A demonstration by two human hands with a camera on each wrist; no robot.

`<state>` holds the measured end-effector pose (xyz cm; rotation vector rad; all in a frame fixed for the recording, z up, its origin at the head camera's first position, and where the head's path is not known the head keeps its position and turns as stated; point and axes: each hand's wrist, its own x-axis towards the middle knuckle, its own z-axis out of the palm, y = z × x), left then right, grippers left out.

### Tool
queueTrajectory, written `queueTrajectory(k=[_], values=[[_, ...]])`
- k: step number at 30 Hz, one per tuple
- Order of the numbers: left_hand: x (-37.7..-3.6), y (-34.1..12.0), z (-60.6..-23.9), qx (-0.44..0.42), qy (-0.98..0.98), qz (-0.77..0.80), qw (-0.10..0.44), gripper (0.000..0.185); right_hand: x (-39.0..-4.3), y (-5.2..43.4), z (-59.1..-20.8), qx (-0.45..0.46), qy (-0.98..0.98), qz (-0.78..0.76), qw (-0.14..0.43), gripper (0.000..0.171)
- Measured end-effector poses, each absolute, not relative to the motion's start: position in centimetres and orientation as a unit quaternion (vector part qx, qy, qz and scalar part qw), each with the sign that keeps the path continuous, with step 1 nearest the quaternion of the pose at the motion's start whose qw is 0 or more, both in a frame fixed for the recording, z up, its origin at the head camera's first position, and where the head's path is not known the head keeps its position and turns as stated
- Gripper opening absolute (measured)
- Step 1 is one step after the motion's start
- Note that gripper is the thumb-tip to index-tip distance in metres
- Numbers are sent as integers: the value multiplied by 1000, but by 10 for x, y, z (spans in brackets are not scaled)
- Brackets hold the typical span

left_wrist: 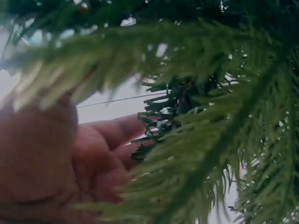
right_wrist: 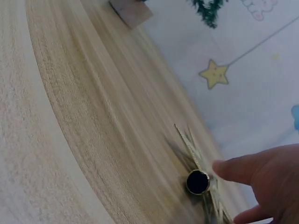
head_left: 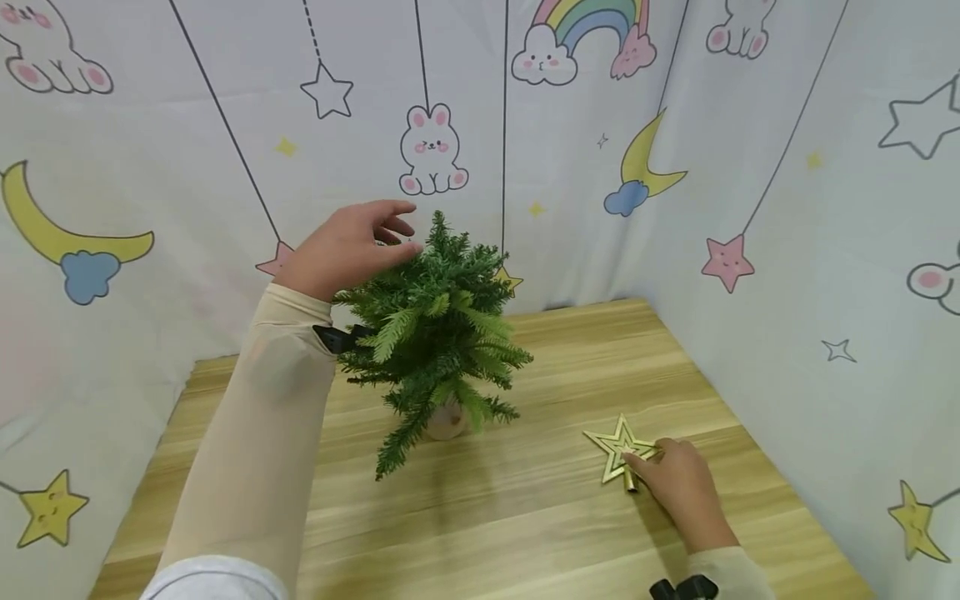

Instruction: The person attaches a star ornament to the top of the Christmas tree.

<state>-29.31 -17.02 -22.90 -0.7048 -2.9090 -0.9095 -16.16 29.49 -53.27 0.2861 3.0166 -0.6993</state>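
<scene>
A small green artificial Christmas tree stands on the table, its light-coloured base partly hidden by branches. My left hand is beside the treetop with fingers loosely bent and nothing held. In the left wrist view, blurred branches partly cover that hand. Towards the table's right side, my right hand pinches a gold star tree topper at its right side. The topper's round, dark socket opening faces the right wrist camera, near the right thumb.
A wood-grain table carries the tree and the topper. White fabric printed with rabbits, moons and stars hangs behind and along the sides. The table's right edge runs close by the right hand.
</scene>
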Motion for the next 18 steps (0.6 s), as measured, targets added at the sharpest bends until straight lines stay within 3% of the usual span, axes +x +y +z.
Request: queueTrajectory(k=[6, 12, 18], values=[[-296, -171, -233, -226, -943, -244, -20, 49, -165, 294, -533, 107, 966, -235, 19, 90], [-291, -168, -235, -241, -943, -228, -2, 24, -169, 295, -533, 109, 966, -232, 24, 86], [-285, -159, -232, -267, -939, -216, 6, 29, -177, 298, -536, 102, 968, -230, 17, 79]])
